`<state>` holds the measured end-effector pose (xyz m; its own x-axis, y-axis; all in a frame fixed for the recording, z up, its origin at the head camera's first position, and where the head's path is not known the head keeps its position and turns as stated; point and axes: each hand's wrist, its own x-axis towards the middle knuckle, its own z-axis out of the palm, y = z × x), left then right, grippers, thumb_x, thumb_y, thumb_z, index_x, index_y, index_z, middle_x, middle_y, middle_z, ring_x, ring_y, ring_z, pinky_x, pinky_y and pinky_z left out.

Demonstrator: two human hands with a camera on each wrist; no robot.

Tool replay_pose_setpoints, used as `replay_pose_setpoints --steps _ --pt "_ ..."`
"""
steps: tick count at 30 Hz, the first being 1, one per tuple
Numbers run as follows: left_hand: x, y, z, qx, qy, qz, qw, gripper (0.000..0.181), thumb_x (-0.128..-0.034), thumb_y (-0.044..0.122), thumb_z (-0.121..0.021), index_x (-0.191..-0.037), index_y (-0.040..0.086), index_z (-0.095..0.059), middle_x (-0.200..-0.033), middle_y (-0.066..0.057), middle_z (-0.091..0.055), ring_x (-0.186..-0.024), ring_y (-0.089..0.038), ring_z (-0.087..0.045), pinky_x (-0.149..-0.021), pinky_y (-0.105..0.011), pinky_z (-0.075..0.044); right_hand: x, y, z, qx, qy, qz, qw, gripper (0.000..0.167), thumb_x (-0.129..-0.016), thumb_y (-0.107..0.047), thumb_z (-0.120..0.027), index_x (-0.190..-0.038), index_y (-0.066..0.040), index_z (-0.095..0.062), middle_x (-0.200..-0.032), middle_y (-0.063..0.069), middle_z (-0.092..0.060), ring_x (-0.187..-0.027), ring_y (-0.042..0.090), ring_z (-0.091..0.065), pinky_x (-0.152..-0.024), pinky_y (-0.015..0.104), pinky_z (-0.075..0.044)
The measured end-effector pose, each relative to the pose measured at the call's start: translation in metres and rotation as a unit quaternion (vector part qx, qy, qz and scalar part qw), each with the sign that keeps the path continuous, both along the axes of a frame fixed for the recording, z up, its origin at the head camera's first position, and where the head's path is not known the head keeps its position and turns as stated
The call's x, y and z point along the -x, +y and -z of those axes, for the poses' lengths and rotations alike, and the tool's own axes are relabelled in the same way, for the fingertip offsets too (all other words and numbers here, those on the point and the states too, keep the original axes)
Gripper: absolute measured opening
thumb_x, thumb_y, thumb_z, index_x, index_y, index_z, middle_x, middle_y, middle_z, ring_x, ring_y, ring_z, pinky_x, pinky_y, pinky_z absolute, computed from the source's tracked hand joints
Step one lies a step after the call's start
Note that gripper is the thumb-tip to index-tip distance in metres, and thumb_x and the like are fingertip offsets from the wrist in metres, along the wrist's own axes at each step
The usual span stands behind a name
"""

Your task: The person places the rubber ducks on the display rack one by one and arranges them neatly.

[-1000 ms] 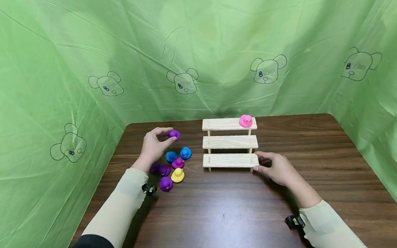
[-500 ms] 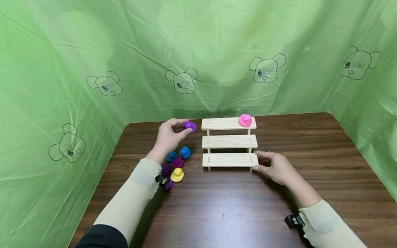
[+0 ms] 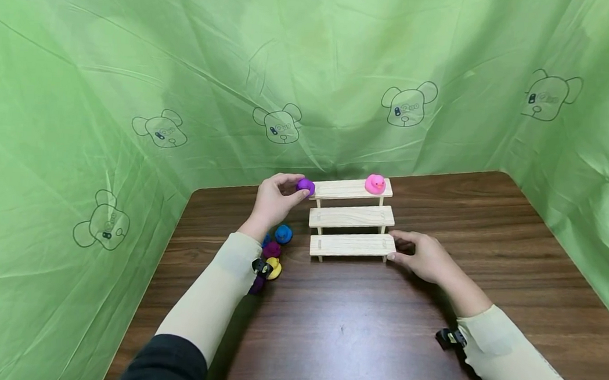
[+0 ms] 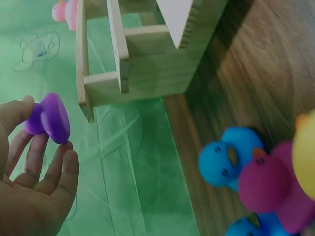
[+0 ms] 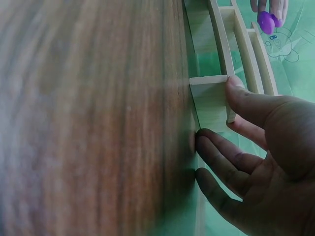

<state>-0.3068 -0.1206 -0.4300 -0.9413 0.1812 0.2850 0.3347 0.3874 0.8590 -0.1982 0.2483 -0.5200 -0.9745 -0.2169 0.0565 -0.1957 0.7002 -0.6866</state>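
Observation:
Between thumb and fingers, my left hand pinches a purple duck at the left end of the top step of a three-step wooden stand. The left wrist view shows the duck held off the wood. My right hand grips the right end of the lowest step; in the right wrist view its thumb lies on the edge of the board. A pink duck sits at the right end of the top step.
Left of the stand on the brown table are a blue duck, a magenta duck, a yellow duck and others partly hidden by my left arm. A green curtain hangs behind the table.
My left hand has carried the purple duck right and away from me, from above the loose ducks to the top step's left end. The right hand stays in place.

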Motion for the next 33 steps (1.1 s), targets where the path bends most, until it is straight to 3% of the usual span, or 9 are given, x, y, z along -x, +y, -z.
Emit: replay_pose_setpoints --steps 14,21,27,33 --pt "0.009 0.036 -0.001 0.024 -0.004 0.018 0.9995 0.038 -0.0904 0.019 -0.086 -0.126 0.011 -0.076 -0.119 -0.003 -0.072 -0.101 -0.020 -0.073 -0.087 -0.026 -0.061 0.000 -0.003 0.002 -0.002 0.007 -0.003 1.0000 0.061 -0.092 -0.028 -0.084 -0.145 -0.006 -0.062 -0.117 0.013 -0.076 -0.119 0.040 -0.066 -0.107 0.064 -0.046" --pt "0.010 0.055 -0.001 0.034 0.005 0.031 0.9989 0.037 -0.0907 0.014 -0.085 -0.126 0.009 -0.076 -0.118 -0.003 -0.072 -0.111 -0.018 -0.069 -0.098 -0.033 -0.059 -0.001 -0.002 0.000 -0.007 0.004 -0.001 1.0000 0.061 -0.092 -0.028 -0.084 -0.145 -0.007 -0.062 -0.117 0.013 -0.075 -0.119 0.041 -0.065 -0.107 0.065 -0.045" --pt "0.013 0.066 0.002 0.036 0.008 0.033 0.9988 0.039 -0.0900 0.013 -0.085 -0.128 0.010 -0.075 -0.120 -0.003 -0.075 -0.112 -0.014 -0.070 -0.100 -0.033 -0.057 -0.001 -0.002 0.000 -0.005 0.004 0.000 1.0000 0.061 -0.092 -0.027 -0.084 -0.145 -0.007 -0.062 -0.117 0.013 -0.076 -0.118 0.039 -0.066 -0.107 0.064 -0.045" --pt "0.013 0.078 0.002 0.031 -0.004 0.039 0.9987 0.039 -0.0895 0.012 -0.086 -0.127 0.010 -0.075 -0.123 -0.004 -0.076 -0.114 -0.020 -0.071 -0.103 -0.037 -0.057 -0.002 -0.002 -0.002 -0.001 0.005 -0.001 1.0000 0.061 -0.092 -0.026 -0.084 -0.145 -0.006 -0.062 -0.116 0.014 -0.076 -0.117 0.038 -0.067 -0.107 0.064 -0.046"
